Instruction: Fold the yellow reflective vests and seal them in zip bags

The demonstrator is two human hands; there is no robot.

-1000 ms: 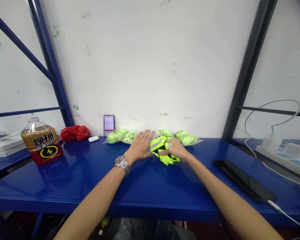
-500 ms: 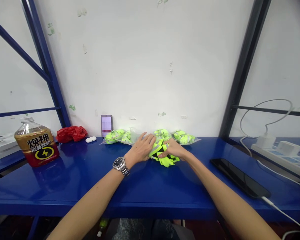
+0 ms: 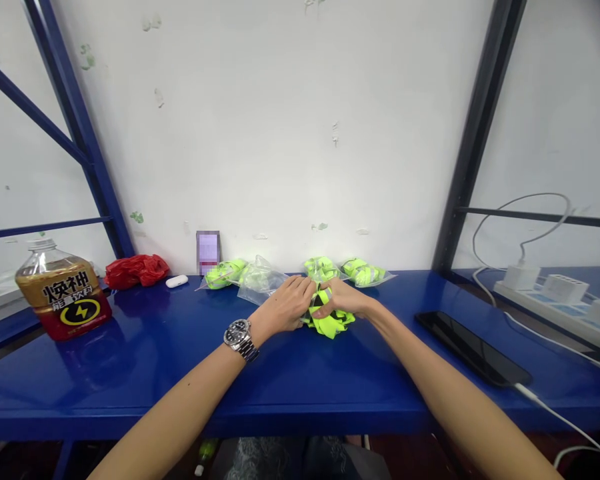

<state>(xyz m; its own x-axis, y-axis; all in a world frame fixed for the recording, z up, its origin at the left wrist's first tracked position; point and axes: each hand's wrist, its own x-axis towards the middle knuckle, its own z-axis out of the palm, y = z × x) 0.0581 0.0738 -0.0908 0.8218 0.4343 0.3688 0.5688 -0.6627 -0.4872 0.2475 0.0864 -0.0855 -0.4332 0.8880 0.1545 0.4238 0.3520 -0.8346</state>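
Observation:
A bunched fluorescent yellow reflective vest [image 3: 331, 325] with silver strips and a dark patch lies on the blue table, between my hands. My left hand [image 3: 291, 303], a steel watch on its wrist, has its fingers curled closed at the vest's left side. From the right, my right hand [image 3: 341, 298] grips the bundle with the thumb across its front. The fingertips of both hands are partly hidden in the folds. Just behind my left hand lies a clear plastic bag [image 3: 260, 279].
Bagged yellow bundles [image 3: 364, 272] lie along the wall. On the left stand a drink bottle [image 3: 65, 290], a red plastic bag [image 3: 137, 270] and a white case [image 3: 177, 281]. A phone [image 3: 473, 347] on a charging cable and a power strip [image 3: 555, 307] are at the right.
My left hand's fingers have gone from stretched over the vest to curled in at its side. More of the clear bag shows behind it. The right hand keeps its grip.

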